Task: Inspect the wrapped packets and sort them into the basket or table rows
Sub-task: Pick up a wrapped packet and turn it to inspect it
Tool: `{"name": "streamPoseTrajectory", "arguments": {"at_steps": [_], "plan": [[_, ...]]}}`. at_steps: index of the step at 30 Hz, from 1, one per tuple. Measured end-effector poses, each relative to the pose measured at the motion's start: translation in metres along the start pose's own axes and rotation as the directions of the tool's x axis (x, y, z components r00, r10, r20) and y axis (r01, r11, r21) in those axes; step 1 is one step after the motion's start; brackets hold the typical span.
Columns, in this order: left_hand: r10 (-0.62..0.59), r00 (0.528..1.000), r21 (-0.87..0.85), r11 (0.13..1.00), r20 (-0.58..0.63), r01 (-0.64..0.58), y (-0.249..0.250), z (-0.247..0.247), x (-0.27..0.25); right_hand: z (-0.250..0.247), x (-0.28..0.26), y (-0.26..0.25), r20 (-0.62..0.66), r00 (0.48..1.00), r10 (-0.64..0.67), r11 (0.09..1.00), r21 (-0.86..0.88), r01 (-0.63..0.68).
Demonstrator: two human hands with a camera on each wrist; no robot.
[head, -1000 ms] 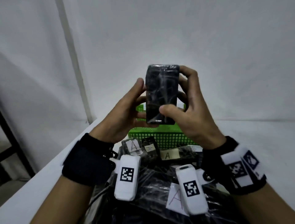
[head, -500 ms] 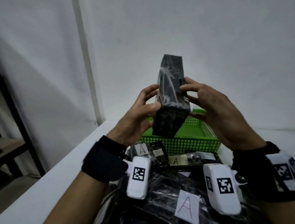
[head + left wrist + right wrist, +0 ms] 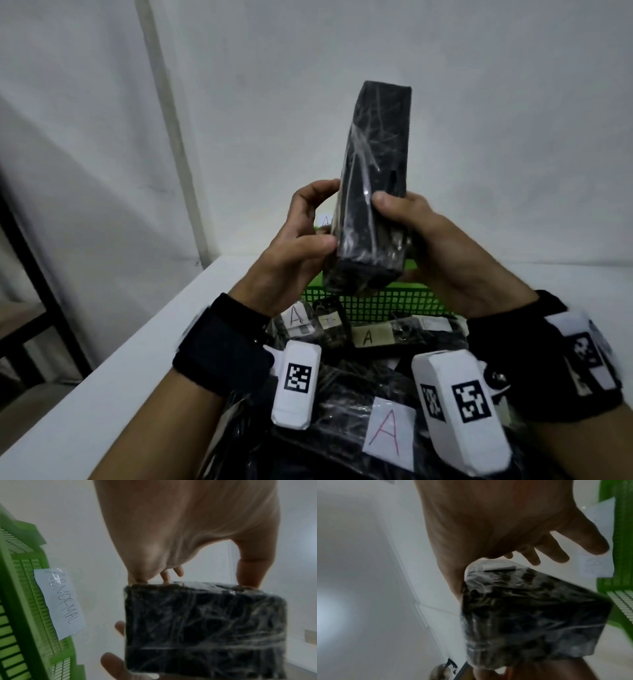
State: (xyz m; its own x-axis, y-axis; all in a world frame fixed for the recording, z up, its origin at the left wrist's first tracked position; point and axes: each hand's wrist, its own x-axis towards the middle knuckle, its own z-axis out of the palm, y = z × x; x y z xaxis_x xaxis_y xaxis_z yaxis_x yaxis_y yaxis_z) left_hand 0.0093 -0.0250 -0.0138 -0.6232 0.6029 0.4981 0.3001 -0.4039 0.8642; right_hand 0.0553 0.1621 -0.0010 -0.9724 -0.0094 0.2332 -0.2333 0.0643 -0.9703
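Note:
A black packet [image 3: 373, 192] in clear wrap stands upright in front of me, its narrow side towards me. My left hand [image 3: 310, 222] grips its lower left side, thumb in front and fingers behind. My right hand [image 3: 411, 222] grips the right side, thumb on the front edge. In the left wrist view the packet [image 3: 205, 628] hangs under thumb and fingertips, with the other hand's fingertips on its left edge. The right wrist view shows the packet [image 3: 530, 615] against the right hand's palm. The green basket [image 3: 387, 305] sits on the table right behind the hands.
A paper label reading ABNORMAL [image 3: 59, 601] is stuck on the basket's wall. Several wrapped packets with "A" labels [image 3: 368, 337] lie piled in front of the basket, one near me [image 3: 387, 431]. The white table [image 3: 137, 359] ends at the left; a dark frame [image 3: 34, 274] stands beyond.
The packet has been turned from its broad face to its narrow side. Both hands have slid down to its lower half.

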Motion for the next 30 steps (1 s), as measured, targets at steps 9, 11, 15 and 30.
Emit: {"name": "streamPoseTrajectory", "arguments": {"at_steps": [9, 11, 15, 30], "plan": [[0.01, 0.992, 0.215, 0.976, -0.129, 0.018, 0.019, 0.001, 0.001, -0.006, 0.002, 0.005, -0.149, 0.949, -0.276, 0.96, -0.006, 0.279], [0.066, 0.985, 0.295, 0.955, -0.16, -0.016, 0.021, 0.002, 0.002, -0.015, 0.0, 0.005, -0.072, 0.934, -0.351, 0.934, -0.104, 0.342], [0.309, 0.938, 0.419, 0.88, -0.154, -0.221, 0.033, 0.006, -0.002, -0.031, 0.001, 0.005, 0.066, 0.907, -0.417, 0.835, -0.367, 0.41], [0.499, 0.846, 0.567, 0.759, -0.189, -0.321, 0.031, 0.006, -0.001, -0.03, 0.005, 0.014, -0.242, 0.958, -0.156, 0.864, -0.504, 0.013]]}}
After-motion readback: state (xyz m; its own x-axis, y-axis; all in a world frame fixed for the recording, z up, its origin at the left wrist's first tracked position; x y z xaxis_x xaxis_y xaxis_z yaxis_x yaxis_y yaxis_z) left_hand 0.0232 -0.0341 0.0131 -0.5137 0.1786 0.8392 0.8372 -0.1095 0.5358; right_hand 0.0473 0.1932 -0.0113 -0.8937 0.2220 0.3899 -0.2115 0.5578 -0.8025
